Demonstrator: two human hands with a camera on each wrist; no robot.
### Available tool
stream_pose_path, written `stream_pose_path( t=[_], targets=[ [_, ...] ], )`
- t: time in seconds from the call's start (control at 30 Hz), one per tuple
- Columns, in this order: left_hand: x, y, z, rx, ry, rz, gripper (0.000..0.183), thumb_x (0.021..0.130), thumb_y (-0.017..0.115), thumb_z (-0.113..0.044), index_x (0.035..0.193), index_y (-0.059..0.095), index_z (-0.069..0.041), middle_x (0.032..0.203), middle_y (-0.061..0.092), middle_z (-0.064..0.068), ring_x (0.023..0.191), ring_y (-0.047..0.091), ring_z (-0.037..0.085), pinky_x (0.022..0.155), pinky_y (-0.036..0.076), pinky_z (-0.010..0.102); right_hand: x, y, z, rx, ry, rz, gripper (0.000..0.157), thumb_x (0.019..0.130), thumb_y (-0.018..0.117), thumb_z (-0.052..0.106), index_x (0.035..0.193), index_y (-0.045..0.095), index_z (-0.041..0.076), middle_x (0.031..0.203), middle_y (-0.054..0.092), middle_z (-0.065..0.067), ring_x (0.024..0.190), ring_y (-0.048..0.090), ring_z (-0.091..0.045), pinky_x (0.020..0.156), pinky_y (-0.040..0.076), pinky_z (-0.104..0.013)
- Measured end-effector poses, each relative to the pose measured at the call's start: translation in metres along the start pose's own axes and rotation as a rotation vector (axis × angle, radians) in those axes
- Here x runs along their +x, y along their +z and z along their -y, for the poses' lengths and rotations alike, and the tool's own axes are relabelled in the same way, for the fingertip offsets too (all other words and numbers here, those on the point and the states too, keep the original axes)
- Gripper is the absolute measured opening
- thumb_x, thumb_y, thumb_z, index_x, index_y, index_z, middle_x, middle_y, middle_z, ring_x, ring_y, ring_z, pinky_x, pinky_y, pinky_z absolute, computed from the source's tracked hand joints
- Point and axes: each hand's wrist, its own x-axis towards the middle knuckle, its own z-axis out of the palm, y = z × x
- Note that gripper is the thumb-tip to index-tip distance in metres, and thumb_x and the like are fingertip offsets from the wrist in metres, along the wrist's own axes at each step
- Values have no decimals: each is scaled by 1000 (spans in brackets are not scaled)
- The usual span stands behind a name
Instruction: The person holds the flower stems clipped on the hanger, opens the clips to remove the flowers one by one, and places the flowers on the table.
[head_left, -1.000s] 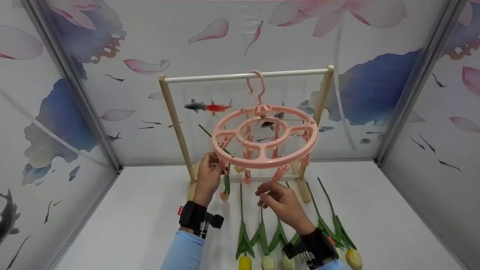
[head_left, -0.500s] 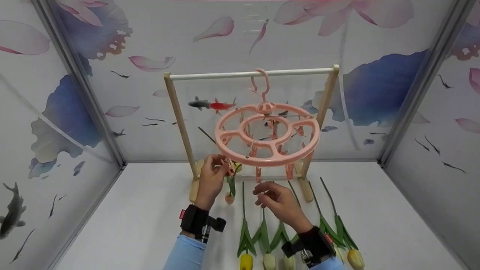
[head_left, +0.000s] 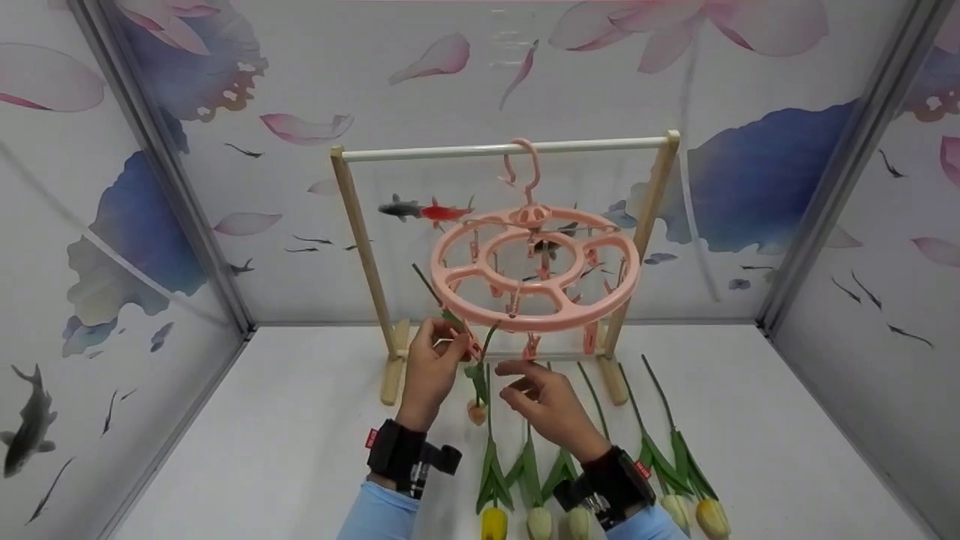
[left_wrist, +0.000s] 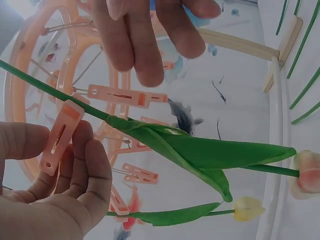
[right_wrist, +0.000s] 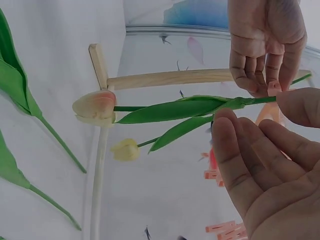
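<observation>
My left hand (head_left: 435, 367) pinches a pink clothespin (left_wrist: 62, 135) between thumb and fingers, below the left front of a round pink clip hanger (head_left: 487, 319). The clothespin's end is on the green stem of a peach-pink tulip (left_wrist: 307, 172), which hangs bloom down in the head view. Beside it, a yellow tulip (left_wrist: 247, 208) hangs at another clip, its bloom behind my left hand in the head view. My right hand (head_left: 544, 401) holds nothing; its fingers are loosely bent, just right of the pink tulip, near the stem and leaves in the right wrist view.
The hanger hooks over the white bar (head_left: 427, 153) of a wooden-legged rack (head_left: 360, 247). More pink clips (head_left: 590, 337) dangle from it. Several tulips lie in a row on the white table (head_left: 300, 435), among them a bright yellow one (head_left: 493, 523). Patterned walls enclose the table.
The hanger has turned, its front swinging right. My left hand has moved right and slightly down with the clothespin and pink tulip. My right hand has shifted slightly left.
</observation>
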Motion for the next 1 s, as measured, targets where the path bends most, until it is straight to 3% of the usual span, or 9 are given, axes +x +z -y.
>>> stream_pose_path(
  t=[0.2,0.47,0.67,0.8,1.0],
  targets=[
    [-6,5,-1,-40,-7,13,20,104,63,-11,116,55,3,109,59,15,89,69,19,84,56,32,6,4,0,-29,-1,10,31,104,62,12,134,67,5,126,69,-16,98,72,-28,83,58,-38],
    [-11,11,-4,-74,-7,33,20,105,63,-11,115,57,6,113,61,18,93,72,20,83,59,32,11,10,-4,-84,9,-43,25,104,63,11,127,69,4,117,71,-12,91,71,-22,78,57,-33],
    [-14,11,-7,-116,4,90,21,105,61,-9,115,57,9,113,65,22,95,74,26,87,60,37,14,10,-6,-111,1,-81,18,103,63,9,118,73,6,110,71,-10,88,69,-21,75,56,-32],
    [-13,10,-8,-92,24,123,22,105,63,-11,116,59,7,112,66,21,95,73,26,87,60,41,15,9,-5,-118,-20,-89,17,104,63,10,116,74,8,106,72,-7,87,69,-19,74,56,-32],
    [-10,4,-3,-59,44,163,33,104,64,-11,129,53,6,117,65,21,101,69,23,86,57,33,14,8,-4,-111,-34,-63,18,105,62,13,114,74,3,103,72,-6,87,70,-17,74,57,-32]
  ],
)
